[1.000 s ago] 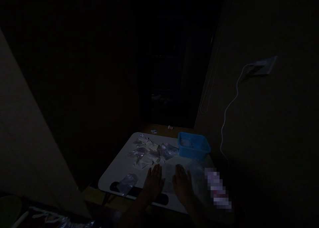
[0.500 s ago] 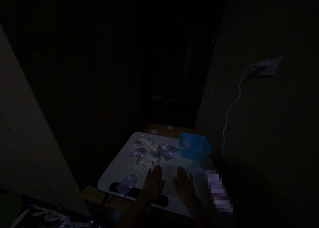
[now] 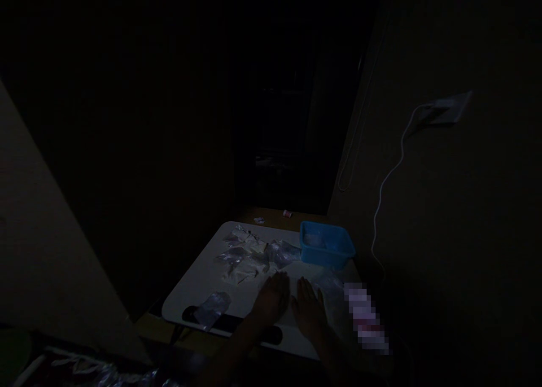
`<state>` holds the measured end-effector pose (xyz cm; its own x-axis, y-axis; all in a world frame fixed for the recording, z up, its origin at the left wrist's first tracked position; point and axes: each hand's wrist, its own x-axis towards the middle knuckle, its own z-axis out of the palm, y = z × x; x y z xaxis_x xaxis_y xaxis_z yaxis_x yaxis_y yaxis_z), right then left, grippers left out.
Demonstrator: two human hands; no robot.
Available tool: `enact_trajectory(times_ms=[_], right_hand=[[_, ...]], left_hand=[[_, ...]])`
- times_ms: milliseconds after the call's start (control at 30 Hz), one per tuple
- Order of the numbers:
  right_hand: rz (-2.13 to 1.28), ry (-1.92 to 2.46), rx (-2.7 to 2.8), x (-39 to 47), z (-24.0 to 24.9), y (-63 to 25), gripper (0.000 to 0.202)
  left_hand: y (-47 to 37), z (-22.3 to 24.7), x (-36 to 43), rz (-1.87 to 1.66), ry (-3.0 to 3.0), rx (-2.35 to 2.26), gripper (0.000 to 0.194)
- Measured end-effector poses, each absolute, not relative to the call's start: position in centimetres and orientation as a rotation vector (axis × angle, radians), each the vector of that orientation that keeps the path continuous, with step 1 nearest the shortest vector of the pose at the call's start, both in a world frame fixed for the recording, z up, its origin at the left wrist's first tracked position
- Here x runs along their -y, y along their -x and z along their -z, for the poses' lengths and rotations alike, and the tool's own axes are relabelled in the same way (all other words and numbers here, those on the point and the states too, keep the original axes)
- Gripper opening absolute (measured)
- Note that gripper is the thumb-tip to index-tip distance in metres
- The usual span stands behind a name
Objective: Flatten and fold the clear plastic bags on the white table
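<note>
On the white, round-cornered table [image 3: 192,280], near its front edge, a thin, see-through plastic sheet [image 3: 289,317] seems to lie flat between the two hands; from where I stand, the gloom hides its edges. The left hand [image 3: 272,298] slants inward, palm down, its fingers stretched forward and close together. The right hand [image 3: 309,307] lies beside it, also palm down, its fingers straight and slightly apart. Neither pinches anything, though I can't tell how firmly they press. To my mind, uneven pressure could ruck or skew so flimsy a sheet, and the poor light could hide a crease. Loose, clear crumpled plastic [image 3: 331,282] just right of the right hand might snag on it too. Beyond the hands sits a heap of crumpled clear and whitish plastic pieces [image 3: 243,269], with a blue plastic basin [image 3: 326,257] on its right.
</note>
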<state>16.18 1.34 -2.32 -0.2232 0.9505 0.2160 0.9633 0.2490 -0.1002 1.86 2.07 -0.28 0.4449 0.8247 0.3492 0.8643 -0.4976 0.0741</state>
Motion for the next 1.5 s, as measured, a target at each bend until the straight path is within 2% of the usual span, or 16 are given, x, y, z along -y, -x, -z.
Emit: enact_trajectory(times_ms=[267, 500, 667, 867, 967, 1067, 1300, 1500], right_hand=[[0.102, 1.781, 2.260, -1.3, 2.4, -16.2, 0.052], [0.129, 1.777, 2.255, -1.3, 2.6, -16.2, 0.053], [0.044, 1.777, 2.346, -2.2, 1.9, -16.9, 0.041], [0.021, 1.748, 2.269, -2.9, 0.2, -14.6, 0.045], [-0.008, 1.584, 2.384, -2.4, 0.8, -13.2, 0.046], [-0.010, 1.619, 2.368, -2.0, 1.8, -13.3, 0.048], [0.120, 1.759, 2.268, -2.0, 2.8, -16.0, 0.050], [0.148, 1.757, 2.263, -1.9, 2.9, -16.1, 0.052]], left_hand=[[-1.5, 3.0, -2.8, 0.413, 2.478, 1.571, 0.051], [0.8, 2.8, -3.1, 0.442, 2.385, 1.559, 0.050], [0.5, 3.0, -3.0, 0.440, 2.350, 1.586, 0.048], [0.4, 2.8, -3.0, 0.394, 2.381, 1.615, 0.048], [0.6, 2.8, -3.0, 0.354, 2.404, 1.621, 0.048], [0.6, 2.7, -3.0, 0.350, 2.407, 1.604, 0.049], [0.4, 2.8, -2.8, 0.434, 2.368, 1.613, 0.048], [1.2, 3.8, -3.5, 0.731, 2.345, 1.574, 0.045]])
